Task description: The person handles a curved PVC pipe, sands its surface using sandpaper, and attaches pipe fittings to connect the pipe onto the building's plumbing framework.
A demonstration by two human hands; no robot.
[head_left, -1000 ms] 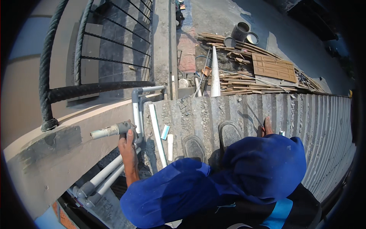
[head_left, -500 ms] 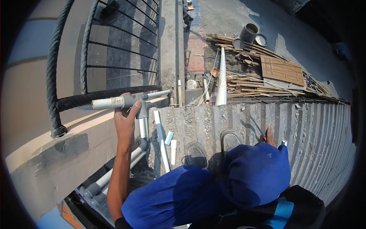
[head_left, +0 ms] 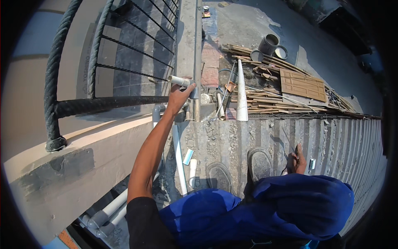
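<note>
My left hand [head_left: 179, 98] reaches far forward, past the end of the black twisted-bar railing, with its fingers closed round a pipe fitting with a short white pipe stub [head_left: 177, 80]. The fitting's grey part shows beyond the fingers, near the narrow concrete wall. Further right, my right hand [head_left: 299, 161] is low over the corrugated roof, in front of my knee, its fingers curled. A thin dark line runs from near them, but what they hold is not clear. Beside that hand stands a small can [head_left: 312, 163].
A long white pipe [head_left: 179, 159], a short white pipe piece [head_left: 193, 171] and a blue-and-white packet [head_left: 188, 157] lie on the corrugated roof [head_left: 344, 153]. The railing [head_left: 118, 106] stands at left. Below lie bamboo poles [head_left: 265, 101], a wooden door panel [head_left: 303, 85] and buckets [head_left: 269, 43].
My left hand has carried the pipe fitting forward and right, off the grey pipework by the railing. My right hand has shifted slightly right and nearer, and the can now shows fully.
</note>
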